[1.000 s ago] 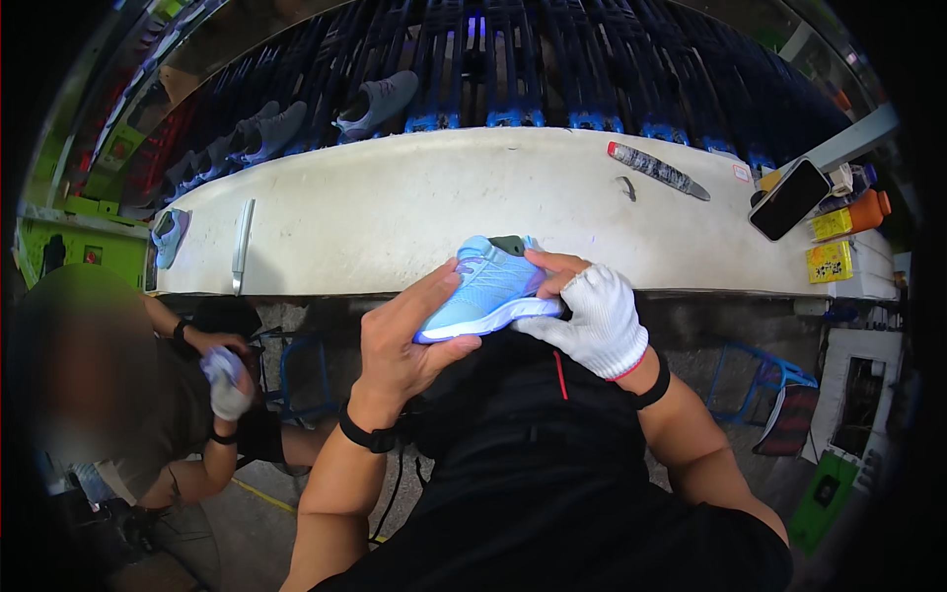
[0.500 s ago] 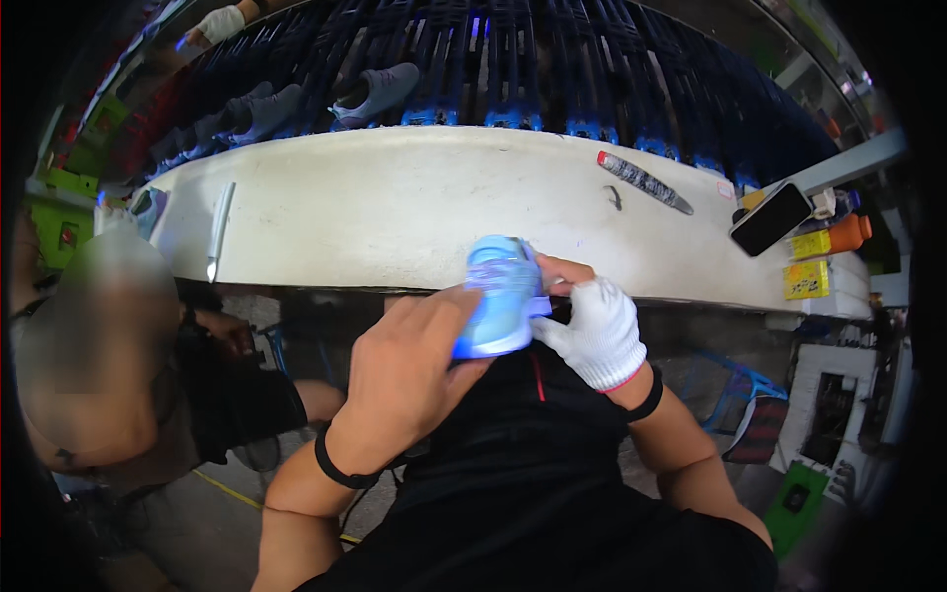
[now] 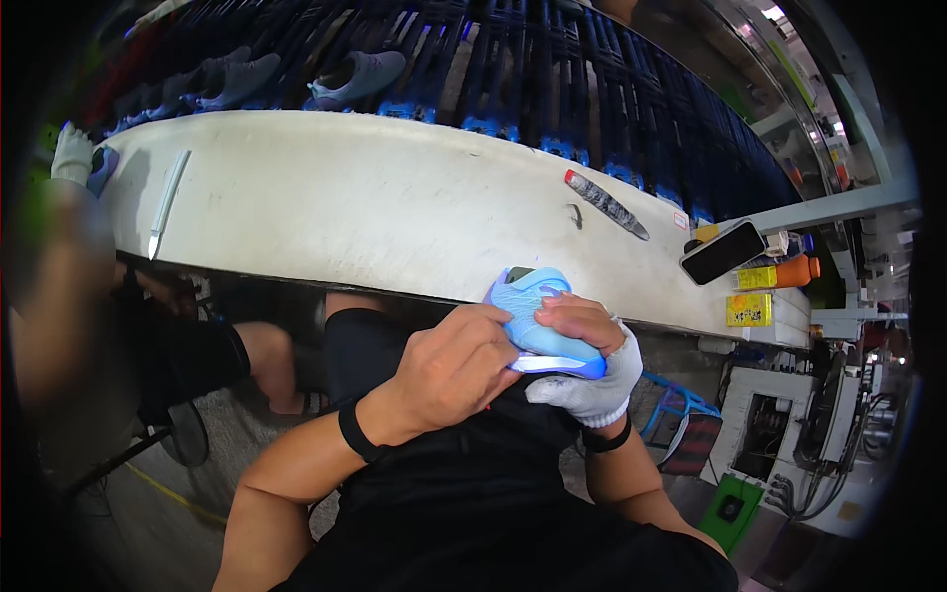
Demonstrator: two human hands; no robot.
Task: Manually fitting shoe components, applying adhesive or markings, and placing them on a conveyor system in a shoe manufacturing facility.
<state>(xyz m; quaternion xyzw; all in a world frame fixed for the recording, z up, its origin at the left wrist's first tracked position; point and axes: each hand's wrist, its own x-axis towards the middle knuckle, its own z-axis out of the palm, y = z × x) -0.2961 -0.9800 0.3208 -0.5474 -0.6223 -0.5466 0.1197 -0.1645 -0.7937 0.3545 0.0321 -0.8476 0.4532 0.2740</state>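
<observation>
A light blue sneaker [image 3: 538, 314] with a white and blue sole is held between my two hands, just off the near edge of the worktable [image 3: 326, 187]. My right hand [image 3: 607, 370], in a white knit glove with some fingers bare, wraps around the shoe: fingers over the upper, thumb below by the sole. My bare left hand [image 3: 449, 367] is closed against the shoe's left side, its fingertips pinched at the upper and sole edge. Whether something small sits between those fingertips is hidden. The shoe's opening faces away from me.
Beyond the table, a dark blue slatted rack carries a grey shoe [image 3: 360, 77] and several others. On the table lie a tape-wrapped tool [image 3: 607, 204], a slim pointed tool [image 3: 168, 202], a phone [image 3: 723, 253] and an orange bottle [image 3: 797, 271]. A co-worker's gloved hand [image 3: 73, 156] is at left.
The shoe has been turned in my hands and lies more sideways. My right hand has moved from its side to wrap over it; my left has slid to its lower left. The view has shifted right.
</observation>
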